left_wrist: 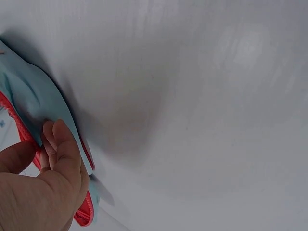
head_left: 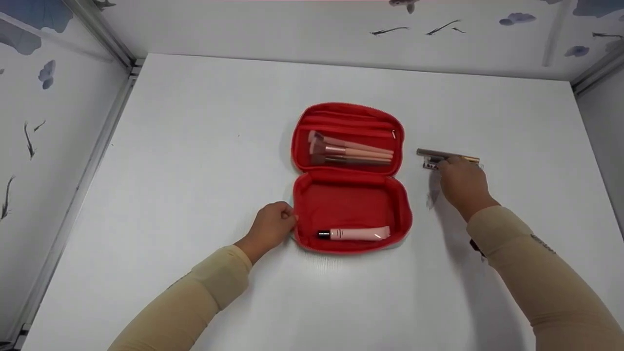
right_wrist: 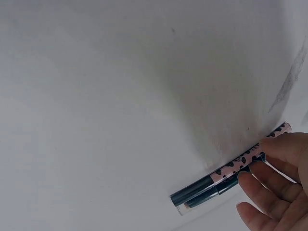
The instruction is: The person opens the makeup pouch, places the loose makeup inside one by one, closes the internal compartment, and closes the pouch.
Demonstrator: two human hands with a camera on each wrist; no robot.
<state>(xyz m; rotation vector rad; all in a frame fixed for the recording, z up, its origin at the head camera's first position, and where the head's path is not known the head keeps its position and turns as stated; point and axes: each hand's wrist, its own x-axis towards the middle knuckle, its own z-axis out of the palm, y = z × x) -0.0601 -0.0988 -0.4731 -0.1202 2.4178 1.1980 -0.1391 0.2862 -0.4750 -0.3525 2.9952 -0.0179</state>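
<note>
A red-lined cosmetic bag (head_left: 343, 197) lies unfolded on the table, pale blue outside in the left wrist view. My left hand (head_left: 274, 224) pinches the left rim of its near half, thumb inside and fingers against the blue wall (left_wrist: 36, 96). That half holds a pink squeeze tube (head_left: 358, 234) with a black cap; several makeup brushes (head_left: 351, 151) lie in the far half. Right of the bag, my right hand (head_left: 465, 185) pinches a slim pink tube with black spots (right_wrist: 236, 165) at the table. A brown-and-gold pen-like stick (head_left: 438, 154) lies just beyond the fingers.
The white table (head_left: 195, 146) runs back to a white panel (head_left: 292, 34) with printed plants and fish. Another printed panel (head_left: 63, 112) stands along the left side. A dark pen-shaped item (right_wrist: 226, 185) lies alongside the spotted tube.
</note>
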